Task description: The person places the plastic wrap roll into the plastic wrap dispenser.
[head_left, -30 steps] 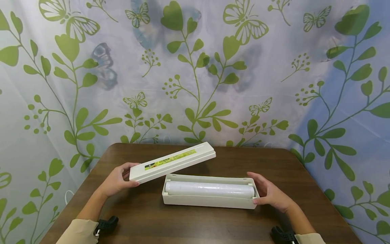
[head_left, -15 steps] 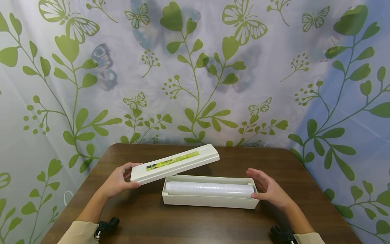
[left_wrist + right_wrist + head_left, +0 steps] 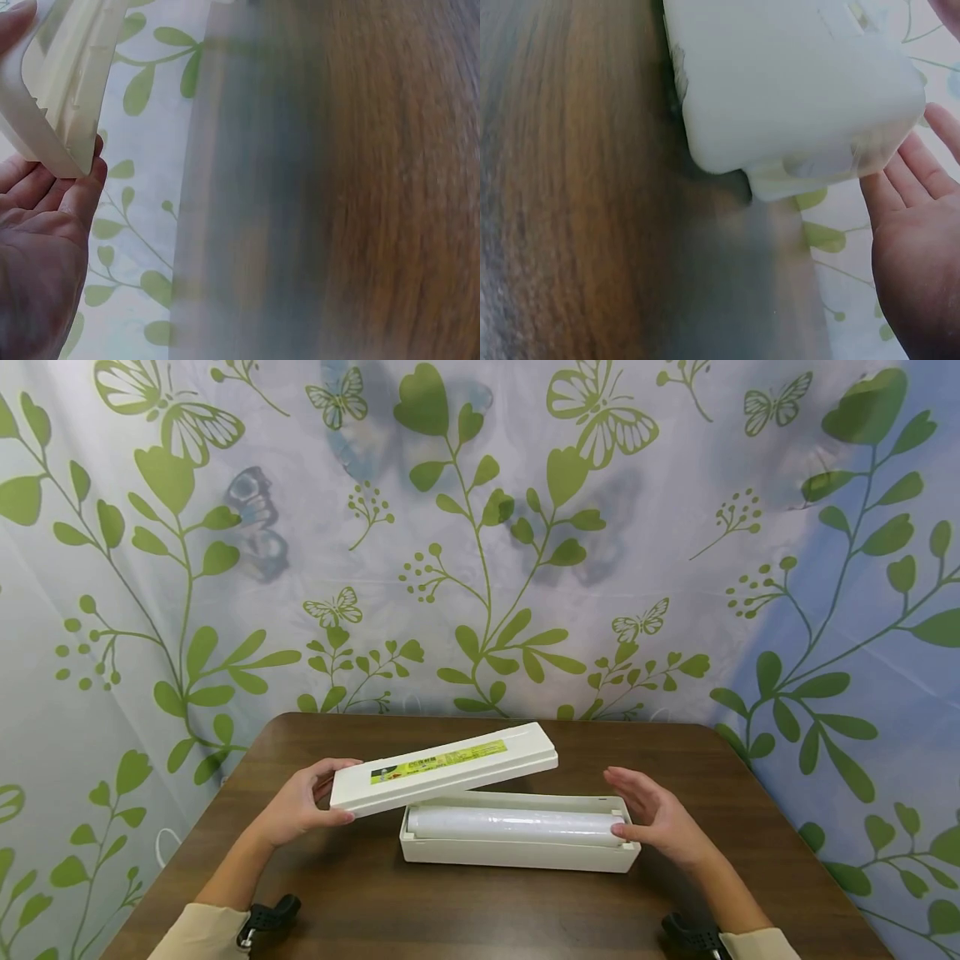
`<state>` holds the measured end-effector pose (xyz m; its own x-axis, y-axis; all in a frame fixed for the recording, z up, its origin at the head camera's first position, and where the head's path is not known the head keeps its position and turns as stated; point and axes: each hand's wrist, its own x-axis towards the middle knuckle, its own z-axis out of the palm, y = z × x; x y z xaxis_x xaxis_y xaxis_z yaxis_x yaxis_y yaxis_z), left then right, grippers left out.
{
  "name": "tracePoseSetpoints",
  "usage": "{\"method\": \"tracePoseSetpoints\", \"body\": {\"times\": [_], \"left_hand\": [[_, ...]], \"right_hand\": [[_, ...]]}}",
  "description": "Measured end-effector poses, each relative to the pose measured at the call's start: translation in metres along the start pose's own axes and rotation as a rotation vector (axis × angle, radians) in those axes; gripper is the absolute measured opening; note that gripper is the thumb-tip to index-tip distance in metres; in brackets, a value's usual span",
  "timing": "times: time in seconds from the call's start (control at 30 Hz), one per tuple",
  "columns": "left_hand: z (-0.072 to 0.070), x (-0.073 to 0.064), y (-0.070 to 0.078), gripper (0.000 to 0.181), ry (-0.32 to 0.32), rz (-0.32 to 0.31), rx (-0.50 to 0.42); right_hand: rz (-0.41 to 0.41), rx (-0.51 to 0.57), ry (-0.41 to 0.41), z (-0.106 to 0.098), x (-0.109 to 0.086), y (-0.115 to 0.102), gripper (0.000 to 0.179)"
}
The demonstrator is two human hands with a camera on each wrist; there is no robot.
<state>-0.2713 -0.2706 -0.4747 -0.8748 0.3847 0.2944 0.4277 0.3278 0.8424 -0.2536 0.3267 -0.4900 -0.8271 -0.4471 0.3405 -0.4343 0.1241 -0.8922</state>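
Observation:
A long white box (image 3: 517,853) lies on the table with a roll of clear plastic wrap (image 3: 517,824) inside it. My left hand (image 3: 296,806) grips the left end of its white lid (image 3: 450,770), which has a yellow-green label. The lid slants up to the right, overlapping the box's back left corner in the head view. In the left wrist view the hollow underside of the lid (image 3: 79,56) faces the camera. At the right end of the box, my right hand (image 3: 667,831) has its fingers extended and its thumb at the rim. The right wrist view shows those fingers (image 3: 911,169) beside the box end.
The brown wooden table (image 3: 465,914) has rounded back corners. Behind it hangs a pale curtain (image 3: 480,552) printed with green leaves and butterflies. Black wrist mounts (image 3: 270,920) sit below both hands, by the beige sleeves.
My left hand has carried the lid to the right and slightly lower, further over the box. The right hand's fingers have loosened and lifted slightly at the box's right end.

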Motion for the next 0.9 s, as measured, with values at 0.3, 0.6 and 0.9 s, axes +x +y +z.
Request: {"method": "tracePoseSetpoints", "body": {"times": [0.3, 0.6, 0.9], "left_hand": [[0.006, 0.002, 0.006, 0.068, -0.015, 0.022, 0.017], [0.012, 0.005, 0.014, 0.068, -0.056, 0.066, -0.014], [0.019, 0.005, 0.025, 0.070, -0.079, 0.105, -0.057]], "right_hand": [[-0.019, -0.046, 0.019, 0.002, 0.005, -0.007, 0.077], [-0.084, -0.067, 0.027, 0.007, 0.011, -0.013, 0.077], [-0.106, -0.089, 0.039, 0.016, 0.016, -0.023, 0.081]]}}
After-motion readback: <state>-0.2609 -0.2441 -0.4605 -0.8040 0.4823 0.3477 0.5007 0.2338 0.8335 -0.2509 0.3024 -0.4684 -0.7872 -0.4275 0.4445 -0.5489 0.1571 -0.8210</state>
